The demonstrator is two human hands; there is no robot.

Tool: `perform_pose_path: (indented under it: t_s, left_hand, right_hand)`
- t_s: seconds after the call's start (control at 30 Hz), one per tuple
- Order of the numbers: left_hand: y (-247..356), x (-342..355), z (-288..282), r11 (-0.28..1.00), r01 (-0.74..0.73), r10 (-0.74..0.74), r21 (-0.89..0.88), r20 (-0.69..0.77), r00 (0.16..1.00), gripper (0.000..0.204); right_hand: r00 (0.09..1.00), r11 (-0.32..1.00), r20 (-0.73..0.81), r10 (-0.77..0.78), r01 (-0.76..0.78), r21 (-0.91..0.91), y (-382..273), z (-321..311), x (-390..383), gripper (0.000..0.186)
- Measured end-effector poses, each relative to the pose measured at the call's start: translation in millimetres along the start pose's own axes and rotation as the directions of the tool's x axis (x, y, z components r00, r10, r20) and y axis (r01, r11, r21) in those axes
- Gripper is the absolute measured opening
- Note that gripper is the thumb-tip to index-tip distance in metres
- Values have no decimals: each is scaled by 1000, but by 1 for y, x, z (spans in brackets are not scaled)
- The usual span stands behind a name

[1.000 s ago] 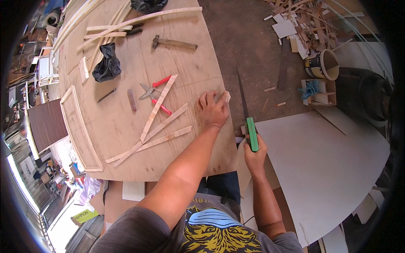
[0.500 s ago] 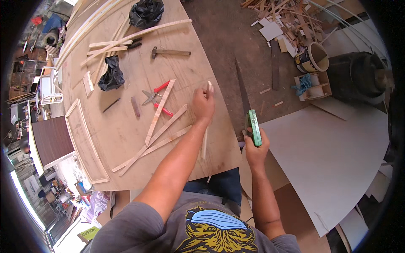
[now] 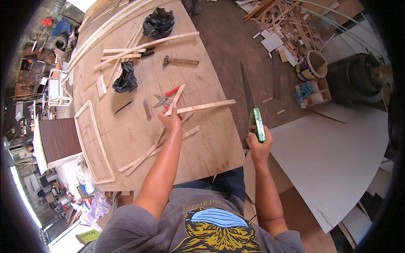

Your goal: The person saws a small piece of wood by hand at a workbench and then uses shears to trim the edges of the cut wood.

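My left hand [image 3: 171, 122] is closed round the left end of a pale wooden strip [image 3: 206, 106], whose other end reaches toward the table's right edge. Beneath that hand, a second strip [image 3: 178, 95] slants over red-handled snips [image 3: 158, 100], partly covered. My right hand [image 3: 260, 146] grips a handsaw [image 3: 258, 124] by its green handle, off the table's right side, with the blade pointing away from me. Crossed strips [image 3: 145, 158] lie just nearer than my left hand.
On the wooden table [image 3: 211, 156] lie a hammer [image 3: 180, 61], black plastic bags [image 3: 159, 22], a pencil [image 3: 123, 107] and a wooden frame [image 3: 95, 141]. Right of it are a white panel [image 3: 325, 156], a bucket [image 3: 311, 66] and a scrap pile [image 3: 291, 27].
My left hand has moved left, and the strip in it has swung from nearly end-on to lying sideways. My right hand still holds the saw in about the same place.
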State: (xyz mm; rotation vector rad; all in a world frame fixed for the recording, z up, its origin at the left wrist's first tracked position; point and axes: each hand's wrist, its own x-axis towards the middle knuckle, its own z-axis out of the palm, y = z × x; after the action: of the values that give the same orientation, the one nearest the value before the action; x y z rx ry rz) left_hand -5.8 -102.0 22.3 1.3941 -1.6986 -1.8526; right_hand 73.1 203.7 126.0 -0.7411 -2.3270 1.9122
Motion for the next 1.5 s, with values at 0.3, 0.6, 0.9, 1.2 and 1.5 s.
perform_pose_path:
  t_s: [0.3, 0.6, 0.9, 1.2, 1.5]
  left_hand:
    - [-36, -22, -74, 967, -92, 33, 237, 241, 970, 23]
    - [-51, -76, -116, 730, -508, 117, 457, 649, 752, 20]
    - [-79, -79, -125, 117, -857, 279, 502, 811, 514, 25]
    - [-55, -76, 24, 173, -923, 491, 344, 782, 384, 30]
    - [-70, -73, 94, 193, -894, 374, 404, 812, 447, 35]
  right_hand:
    - [997, 1000, 81, -6, 6, 3, -12, 6, 4, 20]
    - [998, 999, 56, -34, 34, 10, 0, -3, -3, 18]
    - [989, 991, 63, -132, 133, -8, 15, 1, -6, 16]
    - [991, 991, 108, -79, 90, -98, -2, 8, -16, 16]
    - [977, 979, 121, -177, 187, -78, 1, 17, -15, 11]
